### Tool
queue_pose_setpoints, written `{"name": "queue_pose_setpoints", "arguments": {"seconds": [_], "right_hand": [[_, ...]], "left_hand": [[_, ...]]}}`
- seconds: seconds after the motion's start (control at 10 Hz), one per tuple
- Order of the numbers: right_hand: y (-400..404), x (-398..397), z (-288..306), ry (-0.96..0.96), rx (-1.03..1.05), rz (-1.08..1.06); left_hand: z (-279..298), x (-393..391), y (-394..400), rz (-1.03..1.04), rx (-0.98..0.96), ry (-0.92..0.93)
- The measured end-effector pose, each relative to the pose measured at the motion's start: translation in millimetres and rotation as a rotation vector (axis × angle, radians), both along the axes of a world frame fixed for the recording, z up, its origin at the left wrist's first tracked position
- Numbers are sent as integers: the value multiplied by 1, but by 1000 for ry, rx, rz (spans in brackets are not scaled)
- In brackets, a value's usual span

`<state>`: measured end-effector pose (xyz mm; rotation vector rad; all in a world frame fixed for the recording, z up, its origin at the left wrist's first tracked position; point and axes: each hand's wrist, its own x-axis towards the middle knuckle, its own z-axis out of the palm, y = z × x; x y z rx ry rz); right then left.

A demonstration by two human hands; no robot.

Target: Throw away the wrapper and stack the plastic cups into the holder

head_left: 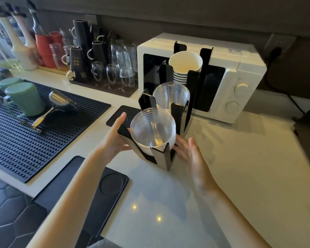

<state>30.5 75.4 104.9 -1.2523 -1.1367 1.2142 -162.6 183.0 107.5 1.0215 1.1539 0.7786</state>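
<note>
A stack of clear plastic cups [153, 129], thin-walled and ribbed at the rims, sits nested in the nearest bay of a black holder [164, 158] made of upright angled fins. The holder stands near the middle of the pale, glossy worktop [231, 158]. A second clear stack [171, 95] fills the bay behind it, and striped paper cups [185, 64] fill the farthest bay, in front of a cream microwave [240, 72] by the back edge.

The left hand [115, 138] is open, fingers straight, its palm against the holder's left fin. The right hand [190, 154] is open too, its fingertips touching the holder's right side; neither is closed around anything.

Towards the left edge lies a black ribbed mat [34, 140] carrying green mugs [24, 99] and a steel jigger [60, 100]. A flat black tray [97, 190] lies at the near edge. Glasses [122, 68] and dark mugs crowd the back left.
</note>
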Motion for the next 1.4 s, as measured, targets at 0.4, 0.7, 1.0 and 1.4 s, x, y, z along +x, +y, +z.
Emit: {"name": "queue_pose_setpoints", "arguments": {"seconds": [0.4, 0.7, 1.0, 1.4], "right_hand": [[-2, -2, -26, 120, -76, -76], [4, -9, -28, 135, -92, -13], [3, -7, -24, 61, -83, -29], [15, 35, 24, -251, 68, -112]], "left_hand": [[-9, 17, -12, 189, 156, 46], [-22, 14, -26, 139, 222, 57], [-13, 13, -26, 134, 172, 111], [66, 2, -20, 103, 466, 415]]}}
